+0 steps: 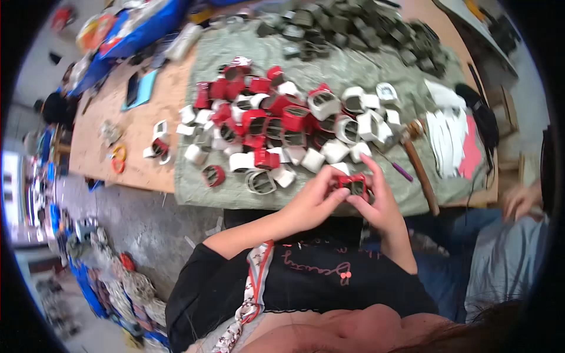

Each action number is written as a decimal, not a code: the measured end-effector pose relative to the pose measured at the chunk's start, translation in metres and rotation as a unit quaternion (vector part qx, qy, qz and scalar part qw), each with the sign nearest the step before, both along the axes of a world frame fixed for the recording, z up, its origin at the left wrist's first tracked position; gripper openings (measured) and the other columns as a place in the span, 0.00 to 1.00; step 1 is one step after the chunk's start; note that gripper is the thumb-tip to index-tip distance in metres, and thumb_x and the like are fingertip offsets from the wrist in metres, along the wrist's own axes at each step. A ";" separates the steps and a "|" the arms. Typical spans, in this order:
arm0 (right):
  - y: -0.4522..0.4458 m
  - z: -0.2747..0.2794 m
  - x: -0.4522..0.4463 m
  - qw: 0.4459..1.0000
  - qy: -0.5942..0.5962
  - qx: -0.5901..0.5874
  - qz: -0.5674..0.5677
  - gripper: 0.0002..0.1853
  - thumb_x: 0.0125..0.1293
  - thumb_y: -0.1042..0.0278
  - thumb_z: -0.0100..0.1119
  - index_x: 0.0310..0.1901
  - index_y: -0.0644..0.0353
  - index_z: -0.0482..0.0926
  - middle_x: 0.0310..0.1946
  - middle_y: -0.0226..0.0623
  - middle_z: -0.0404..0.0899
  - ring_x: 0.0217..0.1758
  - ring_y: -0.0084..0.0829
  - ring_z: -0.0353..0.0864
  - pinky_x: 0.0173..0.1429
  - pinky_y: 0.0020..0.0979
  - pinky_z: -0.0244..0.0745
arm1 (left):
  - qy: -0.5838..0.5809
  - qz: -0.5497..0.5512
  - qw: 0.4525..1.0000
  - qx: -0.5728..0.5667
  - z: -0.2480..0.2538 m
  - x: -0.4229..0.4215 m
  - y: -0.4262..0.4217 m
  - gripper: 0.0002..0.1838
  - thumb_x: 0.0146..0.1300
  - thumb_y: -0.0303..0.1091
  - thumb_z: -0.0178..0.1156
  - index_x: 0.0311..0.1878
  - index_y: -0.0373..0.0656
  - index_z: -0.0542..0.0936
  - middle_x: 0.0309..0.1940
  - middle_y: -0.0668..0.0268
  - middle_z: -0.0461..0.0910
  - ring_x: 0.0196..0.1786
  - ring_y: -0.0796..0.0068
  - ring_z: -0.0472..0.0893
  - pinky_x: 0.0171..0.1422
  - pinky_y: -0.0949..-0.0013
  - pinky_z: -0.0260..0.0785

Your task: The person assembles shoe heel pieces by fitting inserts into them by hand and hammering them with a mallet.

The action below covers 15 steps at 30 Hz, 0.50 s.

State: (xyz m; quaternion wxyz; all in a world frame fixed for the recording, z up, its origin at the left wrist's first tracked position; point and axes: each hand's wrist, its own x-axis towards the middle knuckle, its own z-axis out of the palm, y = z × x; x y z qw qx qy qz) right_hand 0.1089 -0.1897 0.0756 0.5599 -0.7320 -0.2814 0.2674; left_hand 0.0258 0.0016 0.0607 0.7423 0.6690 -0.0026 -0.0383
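Between both hands, at the table's front edge, is a small red ring-shaped piece with a dark inside. My left hand grips it from one side, thumb and fingers closed on it. On the other side my right hand holds the same piece, its index finger pointing up and its thumb against the lower edge. Just beyond the hands lies a heap of similar red pieces and white pieces on a green sheet.
Dark green pieces are piled at the back. To the right lie a hammer, a purple-handled tool, white strips and pink material. Orange scissors lie left. A person's hand is at far right.
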 end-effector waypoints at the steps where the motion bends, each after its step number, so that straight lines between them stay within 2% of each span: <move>1: -0.001 -0.002 -0.002 1.000 -0.005 -0.006 -0.001 0.49 0.61 0.70 0.71 0.80 0.59 0.53 0.41 0.29 0.82 0.32 0.16 0.68 0.40 0.22 0.64 | -0.011 0.026 1.000 0.013 0.003 -0.002 0.005 0.16 0.79 0.31 0.54 0.64 0.38 0.69 0.50 0.58 0.81 0.51 0.76 0.80 0.54 0.68 0.74; 3: 0.000 0.000 -0.001 0.999 -0.020 -0.004 0.025 0.49 0.60 0.69 0.71 0.80 0.59 0.53 0.40 0.29 0.82 0.31 0.16 0.68 0.39 0.22 0.64 | 0.022 -0.038 0.995 0.091 0.014 -0.007 0.011 0.13 0.79 0.34 0.55 0.58 0.37 0.72 0.45 0.59 0.83 0.48 0.73 0.82 0.50 0.66 0.74; 4: -0.004 0.007 -0.001 0.998 -0.028 -0.026 0.054 0.50 0.60 0.70 0.72 0.80 0.59 0.52 0.39 0.29 0.83 0.29 0.17 0.67 0.37 0.23 0.64 | 0.016 -0.013 0.995 0.096 0.011 -0.009 0.009 0.13 0.79 0.34 0.55 0.58 0.37 0.72 0.45 0.59 0.83 0.48 0.73 0.82 0.50 0.66 0.74; 6: -0.001 0.012 0.001 0.994 -0.040 -0.038 0.099 0.51 0.60 0.70 0.72 0.80 0.59 0.50 0.38 0.29 0.83 0.27 0.19 0.67 0.35 0.25 0.64 | -0.049 -0.029 0.988 0.145 0.000 -0.012 0.010 0.12 0.77 0.37 0.57 0.52 0.37 0.76 0.40 0.58 0.83 0.43 0.67 0.83 0.47 0.63 0.74; 10: 0.002 0.012 -0.010 0.983 -0.056 -0.088 0.153 0.53 0.59 0.72 0.72 0.81 0.58 0.48 0.40 0.31 0.84 0.30 0.19 0.71 0.37 0.24 0.67 | -0.046 0.006 0.993 0.111 -0.003 -0.021 0.008 0.13 0.76 0.39 0.58 0.47 0.37 0.78 0.39 0.57 0.83 0.41 0.63 0.83 0.47 0.62 0.74; 13: 0.012 0.001 -0.026 0.998 -0.022 -0.037 0.055 0.54 0.61 0.73 0.70 0.83 0.58 0.43 0.42 0.34 0.84 0.35 0.21 0.75 0.43 0.24 0.70 | -0.068 0.059 0.988 0.129 -0.014 -0.021 0.004 0.12 0.75 0.38 0.59 0.47 0.37 0.78 0.38 0.56 0.83 0.41 0.63 0.83 0.46 0.61 0.74; 15: 0.020 -0.010 -0.028 0.998 -0.004 -0.005 0.057 0.55 0.62 0.73 0.69 0.83 0.57 0.42 0.43 0.35 0.84 0.37 0.21 0.76 0.44 0.24 0.71 | -0.074 0.077 0.985 0.133 -0.019 -0.029 0.007 0.12 0.75 0.38 0.59 0.48 0.37 0.79 0.38 0.56 0.83 0.41 0.62 0.83 0.46 0.61 0.74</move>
